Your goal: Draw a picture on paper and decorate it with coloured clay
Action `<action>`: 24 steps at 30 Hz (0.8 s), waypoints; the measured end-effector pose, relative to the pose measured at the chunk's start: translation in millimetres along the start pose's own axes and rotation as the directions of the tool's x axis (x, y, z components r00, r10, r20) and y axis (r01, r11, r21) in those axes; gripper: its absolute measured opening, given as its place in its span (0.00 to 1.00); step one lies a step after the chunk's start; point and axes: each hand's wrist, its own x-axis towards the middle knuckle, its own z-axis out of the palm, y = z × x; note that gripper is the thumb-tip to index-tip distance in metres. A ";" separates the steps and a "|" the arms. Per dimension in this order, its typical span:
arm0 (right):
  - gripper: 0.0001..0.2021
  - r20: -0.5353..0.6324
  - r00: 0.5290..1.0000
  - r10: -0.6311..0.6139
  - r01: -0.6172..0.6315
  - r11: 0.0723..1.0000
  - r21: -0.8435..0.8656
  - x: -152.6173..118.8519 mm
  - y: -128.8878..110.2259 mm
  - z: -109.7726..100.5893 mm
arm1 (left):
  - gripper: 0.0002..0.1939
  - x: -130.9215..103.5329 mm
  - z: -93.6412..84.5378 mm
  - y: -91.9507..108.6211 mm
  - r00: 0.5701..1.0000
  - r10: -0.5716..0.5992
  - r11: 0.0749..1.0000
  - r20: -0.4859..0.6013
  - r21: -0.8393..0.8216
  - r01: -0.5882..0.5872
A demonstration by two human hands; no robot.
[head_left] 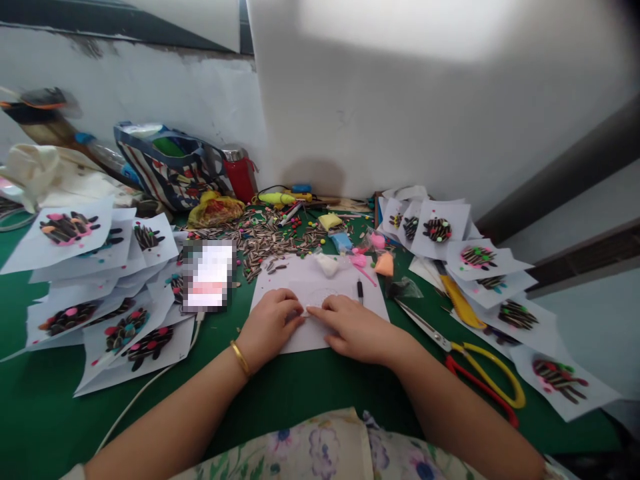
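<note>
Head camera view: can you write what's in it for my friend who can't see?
A person's hands touch white paper on a green table. Behind the paper lie striped seeds, with scissors to the right and seed-decorated papers overlapping on both sides.

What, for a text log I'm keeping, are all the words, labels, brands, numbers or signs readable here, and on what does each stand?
None can be read.
Phone: screen pixelated, unreadable.
White sheet: faint marks, too faint to make out.
Patterned bag: print too blurred to tell whether it holds lettering.
Lowest left card: a tiny dark mark near its edge, too small to read.
</note>
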 end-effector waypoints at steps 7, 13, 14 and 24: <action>0.31 -0.003 1.000 0.003 -0.002 1.000 0.018 1.1 0.4 0.5 | 0.06 -3.4 4.0 -4.4 0.997 0.063 0.997 -0.043 0.042 -0.062; 0.30 0.011 1.000 -0.005 0.005 1.000 0.002 1.1 0.6 1.0 | 0.07 -2.4 -0.9 -5.4 0.999 0.039 0.999 -0.002 0.018 -0.039; 0.30 0.012 1.000 -0.003 0.003 1.000 -0.007 1.4 0.3 1.5 | 0.07 -2.5 -1.4 -5.7 0.999 0.035 0.999 0.007 0.016 -0.035; 0.29 -0.015 0.999 0.043 -0.045 0.992 -0.118 5.8 -11.2 4.8 | 0.06 -2.9 -2.9 -5.1 1.000 0.018 1.000 0.020 0.000 -0.018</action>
